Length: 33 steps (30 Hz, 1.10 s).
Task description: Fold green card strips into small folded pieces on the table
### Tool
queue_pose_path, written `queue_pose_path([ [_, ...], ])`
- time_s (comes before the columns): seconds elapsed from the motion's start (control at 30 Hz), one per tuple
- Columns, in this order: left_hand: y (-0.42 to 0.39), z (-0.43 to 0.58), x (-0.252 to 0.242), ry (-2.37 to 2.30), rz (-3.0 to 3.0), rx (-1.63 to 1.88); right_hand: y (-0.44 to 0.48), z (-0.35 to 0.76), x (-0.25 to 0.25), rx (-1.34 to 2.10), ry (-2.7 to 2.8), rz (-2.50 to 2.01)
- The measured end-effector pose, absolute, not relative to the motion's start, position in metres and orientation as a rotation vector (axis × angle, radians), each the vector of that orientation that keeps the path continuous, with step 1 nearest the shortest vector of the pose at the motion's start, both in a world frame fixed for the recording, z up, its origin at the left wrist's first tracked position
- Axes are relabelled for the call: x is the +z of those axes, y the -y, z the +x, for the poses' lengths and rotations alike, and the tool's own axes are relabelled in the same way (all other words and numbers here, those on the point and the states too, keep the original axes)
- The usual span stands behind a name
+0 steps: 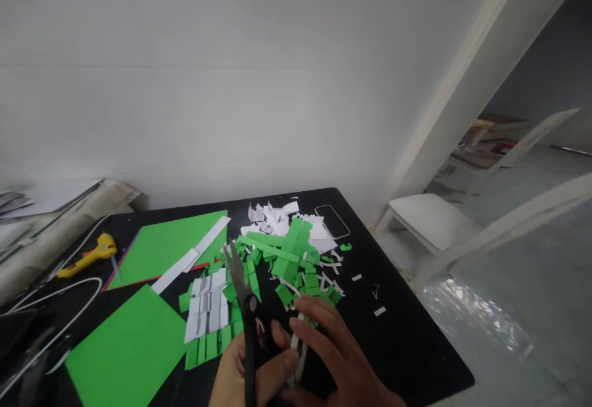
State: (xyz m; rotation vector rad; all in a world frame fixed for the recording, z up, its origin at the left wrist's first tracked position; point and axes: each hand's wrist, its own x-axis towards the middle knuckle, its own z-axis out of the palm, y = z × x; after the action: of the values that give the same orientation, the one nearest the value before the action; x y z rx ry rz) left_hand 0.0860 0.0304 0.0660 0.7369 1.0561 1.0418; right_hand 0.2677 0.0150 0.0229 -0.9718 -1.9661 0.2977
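Note:
My left hand (259, 370) is wrapped round the black-handled scissors (250, 308), whose blades point up and away and stand slightly apart. Its thumb also reaches a narrow white paper strip (295, 340). From the right, my right hand (335, 354) has its fingers curled against that same strip. Just left of the scissors lies a mat of white folded pieces (206, 305) with green folded pieces (210, 346) along its lower side. Beyond my hands is a pile of green paper pieces (293, 250), with white scraps (272, 217) behind it.
Green sheets (132, 345) lie at the left of the black table (398, 339), near a yellow glue gun (95, 255) and a white cable (76, 327). A phone-like outlined object (333, 221) sits at the back right. White chairs (432, 219) stand beyond the right edge.

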Motion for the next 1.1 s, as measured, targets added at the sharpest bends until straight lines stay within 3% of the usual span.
queue_pose_path([
  [0.5, -0.023, 0.069, 0.073, -1.001, 0.63, 1.127, -0.013, 0.252, 0.045, 0.881, 1.657, -1.199],
  [0.77, -0.017, 0.067, 0.059, -1.06, 0.768, 1.119, -0.011, 0.246, 0.056, 1.415, 1.347, -1.207],
  [0.97, -0.016, 0.066, 0.056, -1.081, 0.762, 1.109, -0.01, 0.246, 0.058, 1.448, 1.342, -1.262],
  [1.1, -0.017, 0.067, 0.058, -1.107, 0.757, 1.112, -0.009, 0.255, 0.061, 1.137, 1.695, -1.141],
])
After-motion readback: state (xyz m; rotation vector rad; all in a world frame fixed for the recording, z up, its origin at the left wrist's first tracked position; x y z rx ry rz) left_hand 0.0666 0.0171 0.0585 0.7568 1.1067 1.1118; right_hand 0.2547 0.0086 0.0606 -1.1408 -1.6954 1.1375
